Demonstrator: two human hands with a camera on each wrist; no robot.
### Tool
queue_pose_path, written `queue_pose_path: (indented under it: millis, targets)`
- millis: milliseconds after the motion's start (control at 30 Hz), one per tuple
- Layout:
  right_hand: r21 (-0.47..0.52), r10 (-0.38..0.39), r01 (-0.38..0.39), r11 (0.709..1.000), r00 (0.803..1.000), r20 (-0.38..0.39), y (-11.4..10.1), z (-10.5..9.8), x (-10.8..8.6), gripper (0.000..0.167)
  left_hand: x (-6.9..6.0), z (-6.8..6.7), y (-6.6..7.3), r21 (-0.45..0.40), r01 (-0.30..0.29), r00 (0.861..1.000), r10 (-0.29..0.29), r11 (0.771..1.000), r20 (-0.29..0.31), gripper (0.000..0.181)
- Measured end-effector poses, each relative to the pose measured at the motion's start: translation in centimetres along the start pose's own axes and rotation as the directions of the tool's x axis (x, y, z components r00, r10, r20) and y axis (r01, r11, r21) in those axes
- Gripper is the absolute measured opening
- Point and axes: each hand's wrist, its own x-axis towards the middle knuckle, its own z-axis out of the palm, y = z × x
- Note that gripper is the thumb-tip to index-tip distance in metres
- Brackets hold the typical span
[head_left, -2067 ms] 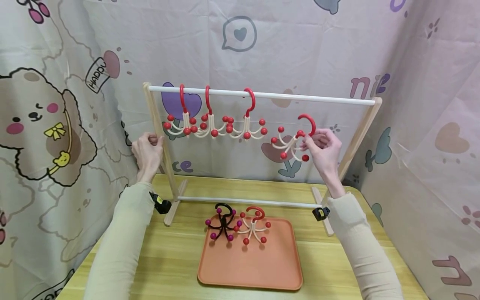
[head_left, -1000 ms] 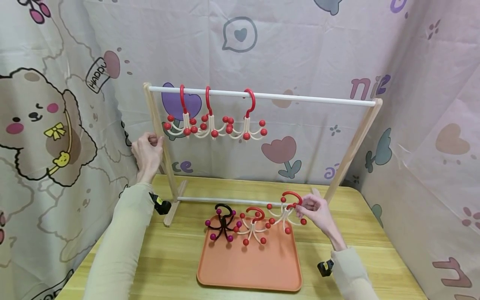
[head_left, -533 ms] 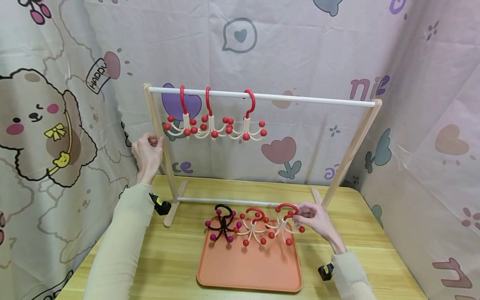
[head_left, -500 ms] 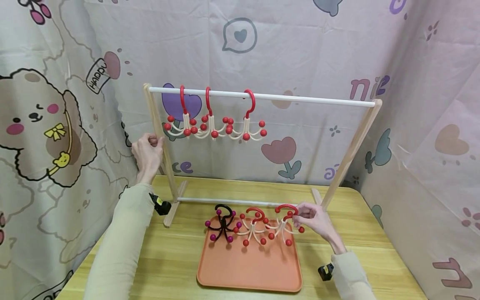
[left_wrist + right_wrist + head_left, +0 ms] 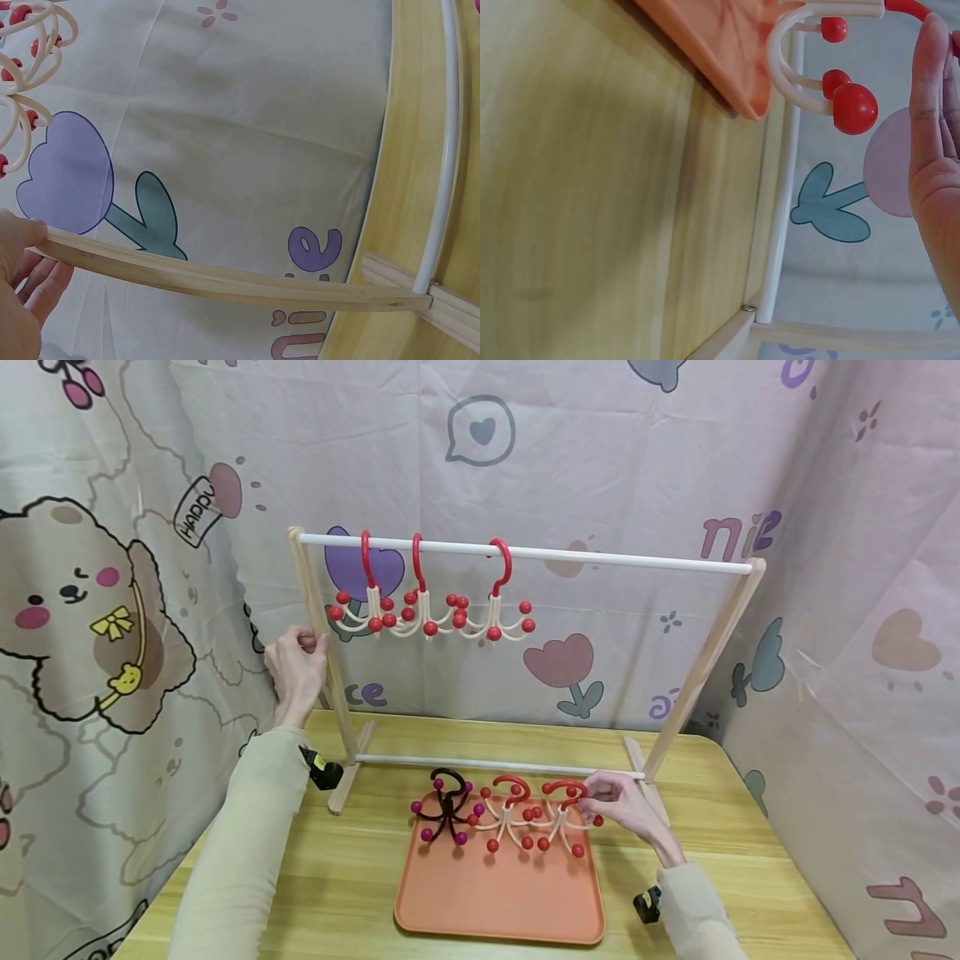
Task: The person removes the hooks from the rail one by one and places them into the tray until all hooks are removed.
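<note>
In the head view my left hand (image 5: 296,664) grips the rack's left wooden post (image 5: 341,710); the left wrist view shows fingers and thumb around this post (image 5: 225,279). My right hand (image 5: 626,808) pinches the red hook of a cream claw-shaped hanger (image 5: 562,821) with red ball tips, at the back right corner of the orange tray (image 5: 495,893). In the right wrist view the fingers reach this hanger's hook, beside its curved arms. Left of it on the tray lie another red-hooked hanger (image 5: 506,817) and a black hanger (image 5: 447,807) with purple balls.
Three red-hooked hangers (image 5: 494,606) hang toward the left of the rack's white top bar (image 5: 622,559). The lower white bar (image 5: 480,764) runs just behind the tray. Patterned cloth (image 5: 630,468) stands behind and at both sides of the wooden table (image 5: 337,885).
My right hand has brought the hanger down from near the top bar to the tray's back right corner, then slightly left. My left hand has stayed on the post.
</note>
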Motion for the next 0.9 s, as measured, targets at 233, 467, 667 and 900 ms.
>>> queue_pose_path:
  millis: [233,467,667,900]
  targets:
    - [0.009,0.010,-0.010,1.000,1.000,0.010,0.6,0.2,0.1,0.028,0.0,0.0,0.0,0.005,-0.002,1.000,0.002,1.000,0.000,0.026]
    - [0.009,0.012,-0.012,1.000,1.000,0.001,1.2,0.2,0.2,0.031,0.0,0.0,-0.1,0.009,-0.001,1.000,0.001,1.000,0.001,0.026]
    - [0.008,0.027,-0.027,1.000,0.999,-0.019,1.2,0.1,0.2,0.023,0.0,0.0,-0.1,0.008,-0.010,1.000,0.010,1.000,-0.005,0.026]
    - [0.008,0.048,-0.048,0.999,0.998,-0.032,1.1,0.2,0.2,0.027,0.1,0.0,-0.1,0.003,-0.008,1.000,0.008,1.000,-0.009,0.025]
